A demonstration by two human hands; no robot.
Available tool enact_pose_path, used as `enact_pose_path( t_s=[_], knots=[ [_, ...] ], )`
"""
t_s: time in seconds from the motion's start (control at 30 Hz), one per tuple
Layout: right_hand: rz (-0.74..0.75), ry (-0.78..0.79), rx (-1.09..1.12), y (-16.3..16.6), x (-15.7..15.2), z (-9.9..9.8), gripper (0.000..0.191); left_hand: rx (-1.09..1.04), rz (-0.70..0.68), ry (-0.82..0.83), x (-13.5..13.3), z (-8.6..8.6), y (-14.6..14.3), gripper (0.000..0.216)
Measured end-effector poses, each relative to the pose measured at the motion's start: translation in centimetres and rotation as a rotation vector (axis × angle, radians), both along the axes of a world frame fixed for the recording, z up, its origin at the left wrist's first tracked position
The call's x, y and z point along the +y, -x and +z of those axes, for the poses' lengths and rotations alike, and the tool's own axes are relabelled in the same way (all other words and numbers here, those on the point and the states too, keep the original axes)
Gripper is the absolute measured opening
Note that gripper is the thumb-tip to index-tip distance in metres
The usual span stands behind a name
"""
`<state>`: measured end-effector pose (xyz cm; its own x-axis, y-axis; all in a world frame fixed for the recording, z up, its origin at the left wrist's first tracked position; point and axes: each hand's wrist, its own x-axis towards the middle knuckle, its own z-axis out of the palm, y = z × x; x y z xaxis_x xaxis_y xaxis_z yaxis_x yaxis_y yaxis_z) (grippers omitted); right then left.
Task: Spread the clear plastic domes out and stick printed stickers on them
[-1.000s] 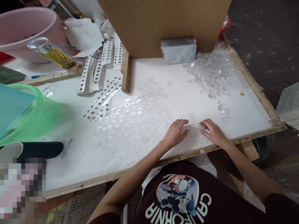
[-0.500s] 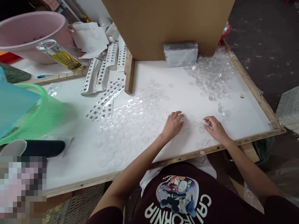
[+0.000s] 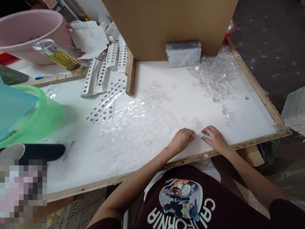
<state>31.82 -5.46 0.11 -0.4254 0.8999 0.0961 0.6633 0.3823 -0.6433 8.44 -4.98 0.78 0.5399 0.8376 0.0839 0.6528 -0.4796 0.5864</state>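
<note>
Many clear round discs [image 3: 143,127] lie flat in a spread on the white board [image 3: 78,165], and a looser heap of them [image 3: 214,76] sits at the back right. My left hand [image 3: 181,140] and my right hand [image 3: 213,138] rest close together near the board's front edge. Their fingertips almost meet over a few discs. The right hand's fingers are bent and pinched on a clear disc [image 3: 205,136]. The left hand's fingers are curled, and what they hold is hidden.
A tall cardboard box [image 3: 166,25] and a wrapped grey block [image 3: 183,53] stand at the back. Printed sticker strips [image 3: 105,101] lie left of a wooden bar [image 3: 130,76]. A green basket [image 3: 35,117], a pink basin [image 3: 26,28] and a glass bottle [image 3: 56,54] are on the left.
Half a second ago the hands were apart and flatter on the discs. Both have since drawn back toward the front edge and come together, fingers curled.
</note>
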Motion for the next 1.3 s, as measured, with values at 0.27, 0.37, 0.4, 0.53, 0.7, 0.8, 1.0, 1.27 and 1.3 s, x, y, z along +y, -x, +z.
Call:
enact_pose_path(
  t_s=[0.27, 0.37, 0.4, 0.53, 0.7, 0.8, 1.0, 1.27, 1.3],
  knots=[
    [-0.118, -0.028, 0.014, 1.0, 2.0, 0.3, 0.022, 0.037, 0.024, -0.088, 0.1, 0.1, 0.1, 0.018],
    [-0.151, -0.051, -0.064, 1.8, 3.5, 0.0, 0.024, 0.058, 0.008, -0.103, -0.4, 0.1, 0.1, 0.02],
    [-0.15, -0.051, -0.084, 2.1, 3.8, -0.1, 0.024, 0.055, 0.0, -0.1, -0.6, 0.1, 0.1, 0.019],
    [-0.133, -0.016, -0.058, 2.5, 4.6, -0.6, 0.019, 0.031, 0.002, -0.092, -1.2, 0.0, 0.6, 0.018],
    [-0.203, 0.058, 0.069, 0.9, 4.9, -0.6, 0.022, 0.036, 0.018, -0.12, -1.4, -0.1, 0.8, 0.018],
    [-0.262, 0.045, 0.057, -0.6, 4.8, -0.5, 0.023, 0.069, -0.012, -0.138, -1.6, -0.2, 0.5, 0.017],
    [-0.218, 0.03, 0.087, -0.5, 4.5, -0.4, 0.025, 0.084, 0.129, -0.206, 0.5, -0.4, 0.7, 0.024],
    [-0.166, -0.003, 0.116, 0.3, 4.4, 0.1, 0.02, 0.092, 0.172, -0.136, 5.5, -0.6, 1.5, 0.027],
    [-0.17, -0.003, 0.109, 0.0, 4.3, 0.1, 0.019, 0.049, 0.172, -0.099, 5.8, -0.6, 1.5, 0.027]
  ],
)
